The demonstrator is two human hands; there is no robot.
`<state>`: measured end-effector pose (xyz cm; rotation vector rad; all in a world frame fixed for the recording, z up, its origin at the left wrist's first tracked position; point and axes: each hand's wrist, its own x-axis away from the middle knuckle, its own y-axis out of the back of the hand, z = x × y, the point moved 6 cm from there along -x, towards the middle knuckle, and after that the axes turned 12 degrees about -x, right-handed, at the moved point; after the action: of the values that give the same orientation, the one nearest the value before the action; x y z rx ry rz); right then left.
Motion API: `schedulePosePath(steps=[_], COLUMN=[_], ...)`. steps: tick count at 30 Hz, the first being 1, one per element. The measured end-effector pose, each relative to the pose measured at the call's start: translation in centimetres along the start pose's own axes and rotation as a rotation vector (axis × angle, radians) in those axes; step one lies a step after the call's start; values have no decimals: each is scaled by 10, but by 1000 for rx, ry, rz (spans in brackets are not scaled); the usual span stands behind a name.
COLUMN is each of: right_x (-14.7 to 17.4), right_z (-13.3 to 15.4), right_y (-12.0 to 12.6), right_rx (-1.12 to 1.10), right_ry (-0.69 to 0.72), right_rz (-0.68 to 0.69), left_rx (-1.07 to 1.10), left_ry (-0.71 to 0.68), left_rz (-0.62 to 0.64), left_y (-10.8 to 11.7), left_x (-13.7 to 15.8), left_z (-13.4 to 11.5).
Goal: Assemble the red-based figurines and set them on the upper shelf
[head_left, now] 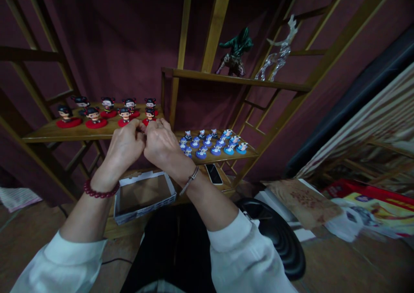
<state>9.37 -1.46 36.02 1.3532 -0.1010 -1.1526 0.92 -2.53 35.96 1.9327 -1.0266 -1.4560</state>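
My left hand (127, 144) and my right hand (163, 144) are side by side at the front edge of the left shelf, knuckles up and fingers curled. Their fingertips come together at the red base of a small black-haired figurine (150, 113), the front one at the right end. My hands partly hide the base and my fingertips. Similar figurines stand in two rows on red round bases, among them a front one (94, 115) and a back one (108, 105).
The wooden shelf (45, 133) bears the red-based figurines. Lower right, several purple and blue figurines (202, 151) stand grouped. Below are an open shallow box (145, 194) and a phone (214, 174). A green-cloaked statue (238, 51) and a clear deer (278, 56) stand higher up.
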Motion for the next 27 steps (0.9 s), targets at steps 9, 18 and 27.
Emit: schedulePosePath(steps=[9,18,27], right_x=[-2,-2,-1], right_z=[-1,-3,-3], right_y=[0,-1,1], right_rx=[-36,-82,-107], right_ry=[-14,51,38], right_rz=[9,-31,-46], left_rx=[31,115,134], left_ry=[1,15,-11], left_rz=[-11,-81,-109], left_y=[-1,0,-1], left_x=[2,7,9], left_z=[2,2,3])
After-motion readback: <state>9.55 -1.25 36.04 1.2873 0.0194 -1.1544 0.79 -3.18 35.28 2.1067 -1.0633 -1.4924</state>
